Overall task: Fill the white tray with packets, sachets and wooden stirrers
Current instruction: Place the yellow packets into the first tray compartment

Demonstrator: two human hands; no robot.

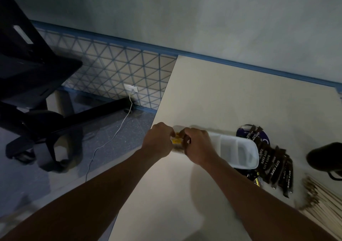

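Observation:
A white tray (pixel 238 149) with compartments lies on the cream table (pixel 231 96). My left hand (pixel 159 142) and my right hand (pixel 199 146) meet over the tray's left end, fingers pinched on yellow packets (pixel 176 140) sitting in that end compartment. The hands hide most of that compartment. The right-hand compartments look bare. Several dark brown sachets (pixel 273 165) lie fanned out to the right of the tray. A bundle of wooden stirrers (pixel 322 198) lies at the far right.
A dark round item (pixel 246 132) lies behind the sachets, and a black object (pixel 325 157) sits at the right edge. Left of the table are a black office chair (pixel 27 85), a white cable (pixel 111 139) on the floor and a wall socket (pixel 131 88).

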